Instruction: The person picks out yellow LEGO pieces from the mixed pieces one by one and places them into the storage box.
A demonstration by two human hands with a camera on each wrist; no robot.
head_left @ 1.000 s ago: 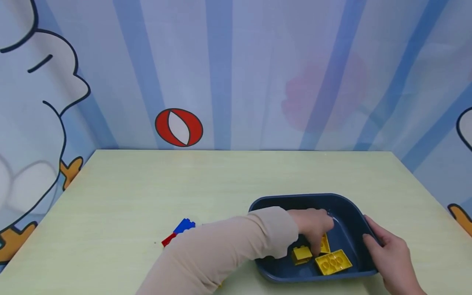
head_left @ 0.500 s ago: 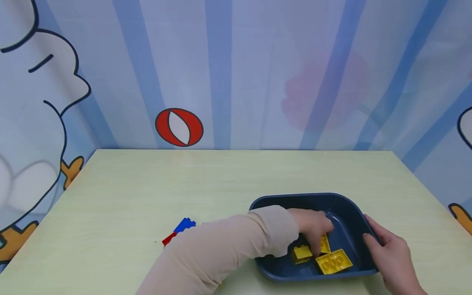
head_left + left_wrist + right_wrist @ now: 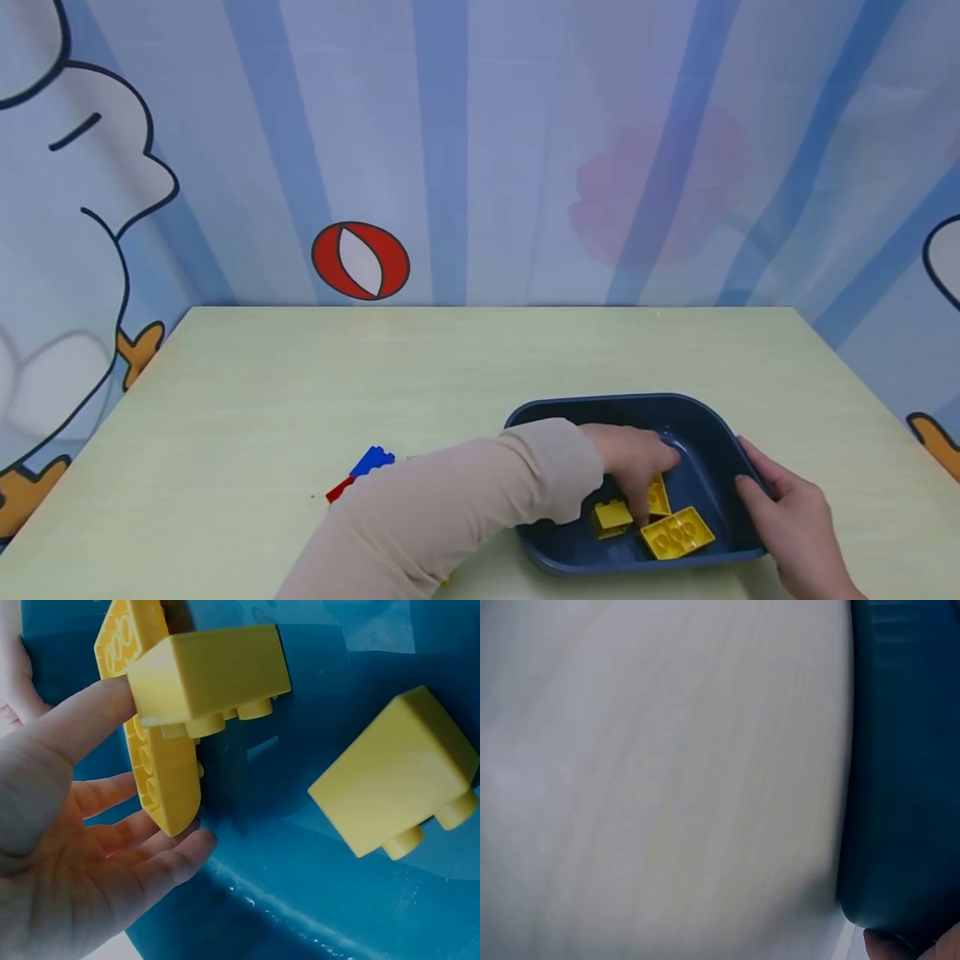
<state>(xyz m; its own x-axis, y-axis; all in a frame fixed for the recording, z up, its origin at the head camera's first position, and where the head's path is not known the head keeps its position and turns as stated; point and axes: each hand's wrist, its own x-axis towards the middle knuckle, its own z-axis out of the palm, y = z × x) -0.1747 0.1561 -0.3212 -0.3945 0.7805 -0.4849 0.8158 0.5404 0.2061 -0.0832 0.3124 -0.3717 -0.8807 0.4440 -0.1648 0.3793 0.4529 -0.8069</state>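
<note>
Flat yellow plastic studded brick (image 3: 154, 761): stands on edge inside the dark blue plastic tray (image 3: 705, 433), long axis running across the tray floor, studs facing the small yellow brick (image 3: 210, 675). Left hand (image 3: 633, 462) reaches down into the tray, fingers relaxed, thumb tip touching the small brick, gripping nothing. Right hand (image 3: 795, 521) clasps the tray's right rim.

a: surface (image 3: 480, 367), pale yellow-green, faint wood grain, rectangular; far edge against a blue-striped backdrop.

b: items directly on it?

a: item one, dark blue tray (image 3: 708, 425), rounded corners, near right part of the surface, short of the front edge. its outer wall also shows in the right wrist view, sitting flat on the surface.

b: next?

a: item two, blue brick (image 3: 373, 459), near centre-left. item three, red brick (image 3: 341, 489), touching the blue one at its near-left end. both well apart from the tray, partly hidden by a sleeve.
</note>
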